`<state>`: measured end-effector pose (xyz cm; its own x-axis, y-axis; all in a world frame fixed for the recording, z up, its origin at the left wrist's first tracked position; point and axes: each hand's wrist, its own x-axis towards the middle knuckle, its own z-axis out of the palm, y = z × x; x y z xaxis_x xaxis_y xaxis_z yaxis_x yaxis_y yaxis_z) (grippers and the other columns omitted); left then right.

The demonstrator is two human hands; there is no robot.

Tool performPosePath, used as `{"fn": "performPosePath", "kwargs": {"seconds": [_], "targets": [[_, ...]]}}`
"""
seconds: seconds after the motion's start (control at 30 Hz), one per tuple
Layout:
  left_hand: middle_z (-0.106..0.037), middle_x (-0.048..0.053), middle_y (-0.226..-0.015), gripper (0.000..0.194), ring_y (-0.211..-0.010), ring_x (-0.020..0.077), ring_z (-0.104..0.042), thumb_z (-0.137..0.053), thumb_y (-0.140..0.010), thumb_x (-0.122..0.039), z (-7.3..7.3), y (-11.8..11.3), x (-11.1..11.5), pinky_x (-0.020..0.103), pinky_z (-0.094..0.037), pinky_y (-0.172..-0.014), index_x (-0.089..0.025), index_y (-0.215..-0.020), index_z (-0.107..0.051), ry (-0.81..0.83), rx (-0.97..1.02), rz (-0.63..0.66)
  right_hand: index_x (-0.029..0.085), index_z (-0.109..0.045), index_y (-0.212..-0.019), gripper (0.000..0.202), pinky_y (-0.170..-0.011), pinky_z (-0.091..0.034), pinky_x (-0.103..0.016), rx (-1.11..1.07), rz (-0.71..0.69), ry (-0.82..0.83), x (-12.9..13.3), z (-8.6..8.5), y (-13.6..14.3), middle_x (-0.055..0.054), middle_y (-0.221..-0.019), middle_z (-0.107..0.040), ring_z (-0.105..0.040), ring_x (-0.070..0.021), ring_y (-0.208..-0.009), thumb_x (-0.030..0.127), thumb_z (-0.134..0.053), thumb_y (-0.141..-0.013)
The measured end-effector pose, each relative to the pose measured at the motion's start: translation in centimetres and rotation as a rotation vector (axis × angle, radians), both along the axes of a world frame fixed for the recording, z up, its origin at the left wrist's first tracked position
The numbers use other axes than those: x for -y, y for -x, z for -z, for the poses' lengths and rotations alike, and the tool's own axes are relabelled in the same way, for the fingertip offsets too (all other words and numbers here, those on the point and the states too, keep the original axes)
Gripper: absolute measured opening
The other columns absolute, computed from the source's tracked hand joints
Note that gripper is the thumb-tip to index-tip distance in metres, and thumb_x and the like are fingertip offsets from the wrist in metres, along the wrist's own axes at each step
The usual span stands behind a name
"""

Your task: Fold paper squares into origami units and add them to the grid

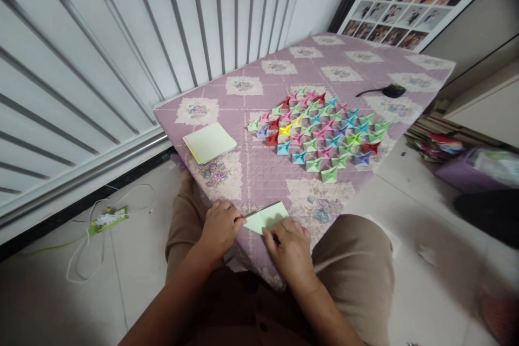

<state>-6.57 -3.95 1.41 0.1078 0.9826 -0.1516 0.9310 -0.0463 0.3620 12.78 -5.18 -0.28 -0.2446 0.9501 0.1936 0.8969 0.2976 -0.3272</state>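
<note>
A pale green sheet of paper (268,215), folded into a narrow shape, lies near the table's front corner. My left hand (221,227) is closed at its left tip, with the thumb and fingers touching that corner. On the right part of the sheet, my right hand (291,246) presses down with curled fingers, its thumb at the near edge. The fingertips partly hide the paper's right side. Beyond my left hand sits a stack of square paper (211,143), pale on top with a yellow edge. Many small folded paper pieces (310,146) in several colours stand in rows beyond my right hand.
A purple floral cloth (263,165) covers the table. A black object with a short cord (393,91) lies at the right edge. White slatted panels (162,27) border the left side, with a power strip (108,220) on the floor. A photo board (409,8) leans behind.
</note>
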Motion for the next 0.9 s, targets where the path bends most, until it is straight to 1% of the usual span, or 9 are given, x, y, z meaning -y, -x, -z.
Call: {"fn": "performPosePath", "kwargs": {"seconds": [0.13, 0.33, 0.63, 0.77, 0.9], "targets": [[-0.061, 0.005, -0.095, 0.021, -0.096, 0.0243, -0.051, -0.053, -0.089, -0.038, -0.3, -0.3, -0.2, 0.036, -0.039, -0.079, -0.02, -0.085, -0.065, 0.018, -0.119, 0.02, 0.02, -0.058, -0.064, 0.028, -0.071, -0.026, -0.032, 0.019, -0.003, 0.002, 0.0, 0.0, 0.0, -0.003, -0.072, -0.058, -0.048, -0.0192, -0.078, 0.035, -0.057, -0.087], [-0.062, 0.006, -0.097, 0.023, -0.097, 0.0251, -0.053, -0.052, -0.089, -0.04, -0.3, -0.4, -0.7, 0.038, -0.039, -0.081, -0.021, -0.09, -0.064, 0.039, -0.211, 0.085, 0.02, -0.057, -0.062, 0.027, -0.071, -0.026, -0.032, 0.018, 0.008, 0.003, -0.2, 0.1, 0.1, -0.002, -0.071, -0.058, -0.048, -0.0186, -0.076, 0.034, -0.06, -0.085], [-0.063, 0.008, -0.096, 0.023, -0.095, 0.0263, -0.054, -0.053, -0.089, -0.039, -0.1, -0.2, -1.1, 0.039, -0.038, -0.081, -0.019, -0.089, -0.064, 0.006, -0.226, 0.133, 0.02, -0.057, -0.06, 0.027, -0.069, -0.025, -0.032, 0.047, 0.007, -0.001, -0.5, 0.0, 0.2, -0.002, -0.07, -0.058, -0.047, -0.0185, -0.074, 0.033, -0.061, -0.083], [-0.063, 0.008, -0.093, 0.022, -0.093, 0.0258, -0.055, -0.056, -0.087, -0.039, 0.1, -0.2, -1.3, 0.039, -0.038, -0.079, -0.019, -0.086, -0.064, 0.004, -0.218, 0.133, 0.02, -0.057, -0.059, 0.026, -0.068, -0.025, -0.032, 0.052, 0.004, -0.01, -0.6, 0.0, 0.2, -0.002, -0.069, -0.058, -0.047, -0.0181, -0.073, 0.033, -0.061, -0.082], [-0.063, 0.009, -0.093, 0.022, -0.092, 0.0255, -0.056, -0.055, -0.088, -0.038, -0.1, -0.3, -1.5, 0.038, -0.039, -0.079, -0.018, -0.086, -0.065, 0.018, -0.215, 0.134, 0.02, -0.058, -0.06, 0.026, -0.067, -0.025, -0.032, 0.064, 0.006, -0.005, -0.6, 0.0, 0.2, -0.002, -0.07, -0.058, -0.047, -0.0185, -0.074, 0.033, -0.062, -0.082]]}}
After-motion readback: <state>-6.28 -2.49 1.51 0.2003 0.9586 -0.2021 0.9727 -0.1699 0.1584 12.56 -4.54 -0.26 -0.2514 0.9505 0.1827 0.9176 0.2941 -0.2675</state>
